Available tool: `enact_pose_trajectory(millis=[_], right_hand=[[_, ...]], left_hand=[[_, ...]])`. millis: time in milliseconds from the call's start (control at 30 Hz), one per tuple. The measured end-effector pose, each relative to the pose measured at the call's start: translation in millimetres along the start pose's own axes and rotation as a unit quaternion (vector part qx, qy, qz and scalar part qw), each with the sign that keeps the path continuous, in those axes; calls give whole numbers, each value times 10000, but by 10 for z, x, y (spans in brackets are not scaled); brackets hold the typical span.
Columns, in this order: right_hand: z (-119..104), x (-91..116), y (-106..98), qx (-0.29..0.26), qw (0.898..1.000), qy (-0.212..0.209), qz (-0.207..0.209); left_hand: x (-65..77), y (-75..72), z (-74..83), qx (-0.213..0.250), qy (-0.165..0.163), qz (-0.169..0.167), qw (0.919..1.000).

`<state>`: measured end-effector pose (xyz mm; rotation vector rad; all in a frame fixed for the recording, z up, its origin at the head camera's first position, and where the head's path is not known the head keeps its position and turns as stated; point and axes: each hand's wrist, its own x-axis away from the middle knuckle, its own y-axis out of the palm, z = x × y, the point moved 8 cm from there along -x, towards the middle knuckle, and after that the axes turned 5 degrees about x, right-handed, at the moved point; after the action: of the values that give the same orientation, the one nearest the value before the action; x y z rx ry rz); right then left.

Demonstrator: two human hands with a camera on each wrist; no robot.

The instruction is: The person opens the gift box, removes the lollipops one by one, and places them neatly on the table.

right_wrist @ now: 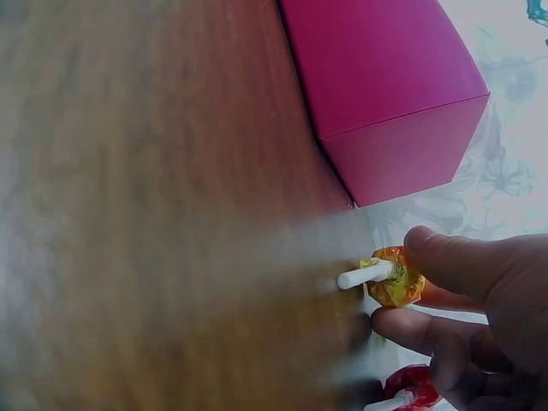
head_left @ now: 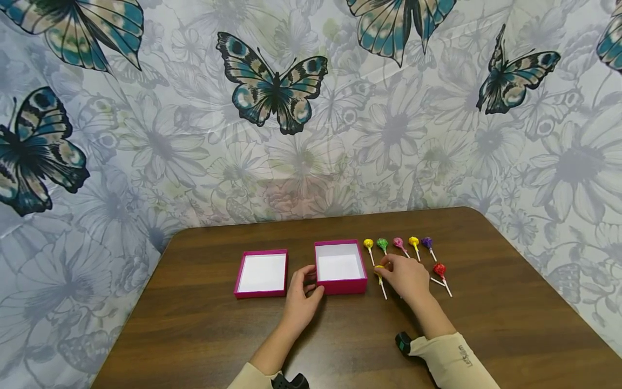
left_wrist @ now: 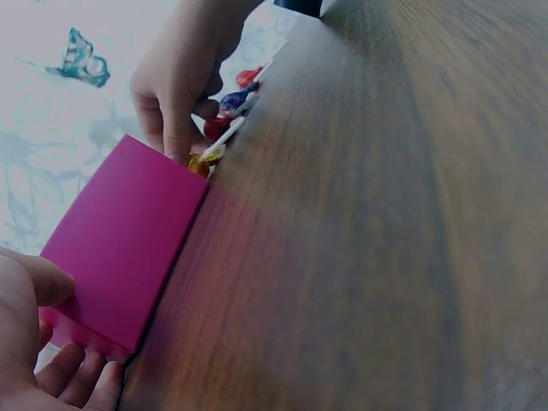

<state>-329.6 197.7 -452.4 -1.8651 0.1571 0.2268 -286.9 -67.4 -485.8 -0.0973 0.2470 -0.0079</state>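
An open pink box (head_left: 344, 287) with a white inside stands on the table. My left hand (head_left: 302, 302) holds it at its left front corner; in the left wrist view the thumb lies on the pink front wall (left_wrist: 128, 244) and the fingers curl at the side. To the right of the box, my right hand (head_left: 407, 276) pinches a yellow-wrapped lollipop (right_wrist: 396, 282) by its candy head between thumb and fingers. The white stick (head_left: 384, 292) points toward me. A red lollipop (right_wrist: 411, 385) lies below those fingers in the right wrist view.
A shallow pink lid (head_left: 260, 295), white inside, lies left of the box. Behind my right hand is a row of lollipops: yellow (head_left: 368, 243), green (head_left: 382, 243), pink (head_left: 398, 242), another yellow (head_left: 413, 241) and purple (head_left: 427, 242). A red lollipop (head_left: 439, 269) lies right, beside another white stick (head_left: 437, 281).
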Motion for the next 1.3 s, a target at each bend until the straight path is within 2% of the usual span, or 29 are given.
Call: enact_pose_trajectory(millis=[400,500,667,733,833,1033,1300], right_hand=[[-8,-15,6,42,10000,-37,-51],[-3,-20,3,76,9999,-52,-100],[13,-21,-24,134,9999,-28,-55],[20,-21,-38,163,9999,-15,-3],[32,-15,-44,170,9999,-20,13],[73,-2,-65,167,9998,17,126],[115,-6,-99,86,9994,93,312]], left_hand=[[-27,3,-62,-47,-134,57,9999],[0,17,38,-104,-171,92,9998],[64,28,263,-82,20,12,10000],[71,30,295,-34,45,-23,10000],[51,34,246,0,-42,-24,10000],[-13,40,6,-63,-117,-35,9999],[-25,10,-49,68,-9,-144,9999]])
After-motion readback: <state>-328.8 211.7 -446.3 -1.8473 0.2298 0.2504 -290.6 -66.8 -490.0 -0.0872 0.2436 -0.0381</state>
